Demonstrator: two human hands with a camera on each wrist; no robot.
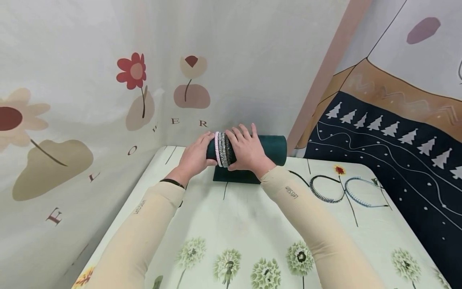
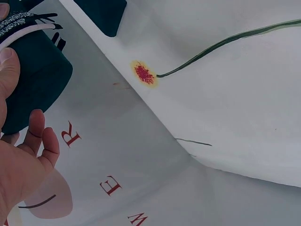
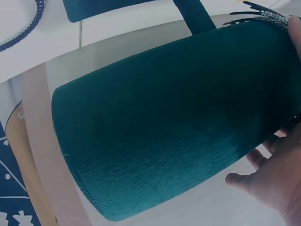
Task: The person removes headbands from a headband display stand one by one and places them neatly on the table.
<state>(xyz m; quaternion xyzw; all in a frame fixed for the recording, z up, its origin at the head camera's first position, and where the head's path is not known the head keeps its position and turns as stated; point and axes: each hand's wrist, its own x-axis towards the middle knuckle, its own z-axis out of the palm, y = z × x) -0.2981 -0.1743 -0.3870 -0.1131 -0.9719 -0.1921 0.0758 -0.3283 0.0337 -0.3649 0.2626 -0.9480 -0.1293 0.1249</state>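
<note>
A dark green padded headband stand (image 1: 276, 149) lies crosswise at the back of the table, on a flat base (image 1: 234, 176). Side by side round its roll sit a pink headband (image 1: 217, 146), silvery glittery headbands (image 1: 222, 150) and a black toothed headband (image 1: 229, 151). My left hand (image 1: 193, 157) holds the pink side, thumb in front and fingers over the top; two of its fingers stick out free in the left wrist view. From the other side my right hand (image 1: 248, 150) grips the black one, thumb low and fingers spread above. The headbands' far side is hidden in the head view.
To the right on the table lie a black toothed headband (image 1: 326, 200) and a blue one (image 1: 355, 199). Another dark band (image 1: 298, 176) shows partly behind my right sleeve. A printed cloth wall (image 1: 245, 60) stands close behind the stand.
</note>
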